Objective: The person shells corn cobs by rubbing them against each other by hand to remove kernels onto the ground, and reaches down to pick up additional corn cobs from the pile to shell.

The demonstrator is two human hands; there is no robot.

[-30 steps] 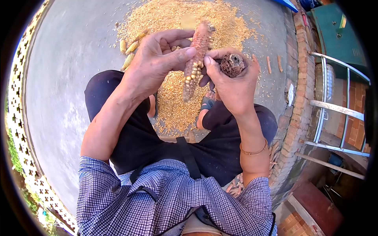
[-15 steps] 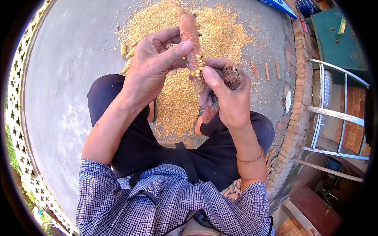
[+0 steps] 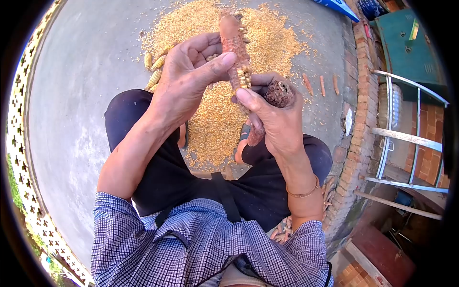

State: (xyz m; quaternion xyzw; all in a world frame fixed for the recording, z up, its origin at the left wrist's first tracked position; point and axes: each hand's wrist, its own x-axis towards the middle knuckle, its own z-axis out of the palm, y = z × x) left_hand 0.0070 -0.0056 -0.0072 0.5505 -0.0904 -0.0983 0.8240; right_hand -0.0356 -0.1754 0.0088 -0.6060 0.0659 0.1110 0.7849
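A reddish, mostly bare corn cob (image 3: pixel 234 44) is held upright in front of me, with a small patch of yellow kernels on its lower right side. My left hand (image 3: pixel 193 69) grips it from the left, thumb across its middle. The thumb of my right hand (image 3: pixel 275 115) presses at the kernels near the lower end. A second, dark bare cob (image 3: pixel 278 94) is tucked in the right palm, its reddish tip showing below the fingers. Beneath both hands lies a wide heap of loose kernels (image 3: pixel 215 124).
Several unshelled ears (image 3: pixel 154 79) lie left of the heap. Thin bare cobs (image 3: pixel 322 86) lie on the floor to the right, and more cobs (image 3: pixel 283 230) are beside my right leg. A brick edge (image 3: pixel 362 105) and a metal ladder-like frame (image 3: pixel 412 138) stand at the right.
The held cob has moved left and up from its place a second ago. My right thumb has shifted along the kernel patch, and the second cob's lower end now shows.
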